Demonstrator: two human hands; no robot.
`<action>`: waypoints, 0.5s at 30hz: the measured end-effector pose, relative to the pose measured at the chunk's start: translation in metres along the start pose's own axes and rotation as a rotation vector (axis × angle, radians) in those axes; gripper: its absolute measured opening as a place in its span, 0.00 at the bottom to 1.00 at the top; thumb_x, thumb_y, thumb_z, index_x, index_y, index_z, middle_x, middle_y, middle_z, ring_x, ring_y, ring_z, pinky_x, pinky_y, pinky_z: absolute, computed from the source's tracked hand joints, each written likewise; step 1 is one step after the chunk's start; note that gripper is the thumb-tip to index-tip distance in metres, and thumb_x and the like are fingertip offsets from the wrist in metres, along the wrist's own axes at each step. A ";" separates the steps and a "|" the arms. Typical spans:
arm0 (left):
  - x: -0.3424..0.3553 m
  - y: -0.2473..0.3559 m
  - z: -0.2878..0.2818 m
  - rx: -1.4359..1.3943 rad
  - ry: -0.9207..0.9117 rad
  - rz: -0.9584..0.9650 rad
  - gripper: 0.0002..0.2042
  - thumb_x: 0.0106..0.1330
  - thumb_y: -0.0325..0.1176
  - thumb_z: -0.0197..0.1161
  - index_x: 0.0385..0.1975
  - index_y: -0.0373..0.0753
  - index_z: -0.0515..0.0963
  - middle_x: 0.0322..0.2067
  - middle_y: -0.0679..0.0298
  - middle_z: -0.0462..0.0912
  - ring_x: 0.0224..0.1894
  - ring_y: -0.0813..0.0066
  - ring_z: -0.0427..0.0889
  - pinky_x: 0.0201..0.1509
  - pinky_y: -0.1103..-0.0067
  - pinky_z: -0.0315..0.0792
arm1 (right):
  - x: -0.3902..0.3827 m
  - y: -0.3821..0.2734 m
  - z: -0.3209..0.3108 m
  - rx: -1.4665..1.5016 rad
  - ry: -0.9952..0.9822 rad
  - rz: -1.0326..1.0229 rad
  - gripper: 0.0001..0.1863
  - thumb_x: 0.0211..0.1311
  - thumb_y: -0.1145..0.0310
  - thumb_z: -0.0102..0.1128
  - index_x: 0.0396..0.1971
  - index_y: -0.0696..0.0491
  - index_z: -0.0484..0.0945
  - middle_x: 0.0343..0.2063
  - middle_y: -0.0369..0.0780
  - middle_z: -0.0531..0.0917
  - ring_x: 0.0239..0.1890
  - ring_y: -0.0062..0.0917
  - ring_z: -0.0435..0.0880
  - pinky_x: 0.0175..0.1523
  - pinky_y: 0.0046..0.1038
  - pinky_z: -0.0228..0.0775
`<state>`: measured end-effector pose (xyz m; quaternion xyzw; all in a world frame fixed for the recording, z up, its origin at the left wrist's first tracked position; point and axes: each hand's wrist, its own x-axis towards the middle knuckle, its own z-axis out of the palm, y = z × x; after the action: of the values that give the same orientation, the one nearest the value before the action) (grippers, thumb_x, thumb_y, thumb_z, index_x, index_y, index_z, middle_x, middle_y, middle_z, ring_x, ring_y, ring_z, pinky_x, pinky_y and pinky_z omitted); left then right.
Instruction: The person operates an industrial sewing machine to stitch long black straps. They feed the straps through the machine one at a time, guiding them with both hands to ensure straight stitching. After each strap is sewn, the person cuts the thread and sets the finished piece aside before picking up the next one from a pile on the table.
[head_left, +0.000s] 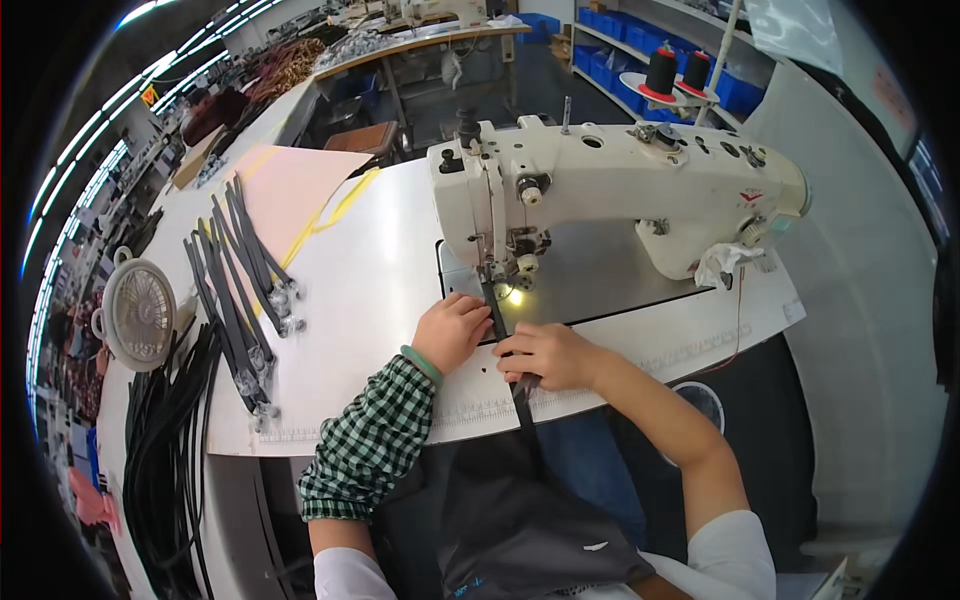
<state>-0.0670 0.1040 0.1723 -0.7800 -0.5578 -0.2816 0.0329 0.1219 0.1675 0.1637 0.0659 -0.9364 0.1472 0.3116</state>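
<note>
A narrow black strap (498, 320) runs from under the needle area of a white sewing machine (590, 165) toward me and down over the table's front edge. My left hand (453, 334) lies at the strap's left side, close to the presser foot, its fingers bent together with the tips against it. Lower down, my right hand (550, 357) closes around the strap from the right, thumb tucked beneath. A small lamp lights the metal bed (590, 275) beside the needle. The strap's far end is hidden under the machine head.
On the left lie several dark straps with clear-wrapped ends (245, 290), on a pink sheet (295, 195). Long black strips (165, 440) hang off the table's left side near a white basket (140, 310). Black thread spools (660, 75) stand behind the machine; a white cloth (722, 265) sits at its right.
</note>
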 end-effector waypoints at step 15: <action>-0.001 -0.003 -0.003 -0.033 -0.114 0.003 0.21 0.45 0.35 0.65 0.41 0.35 0.74 0.43 0.56 0.71 0.46 0.59 0.70 0.49 0.71 0.66 | -0.003 0.002 -0.001 0.060 -0.015 0.057 0.04 0.46 0.67 0.59 0.23 0.50 0.74 0.31 0.31 0.75 0.34 0.24 0.74 0.30 0.27 0.71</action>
<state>-0.0713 0.1031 0.1737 -0.7960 -0.5530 -0.2457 -0.0115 0.1239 0.1697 0.1623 0.0496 -0.9355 0.1833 0.2981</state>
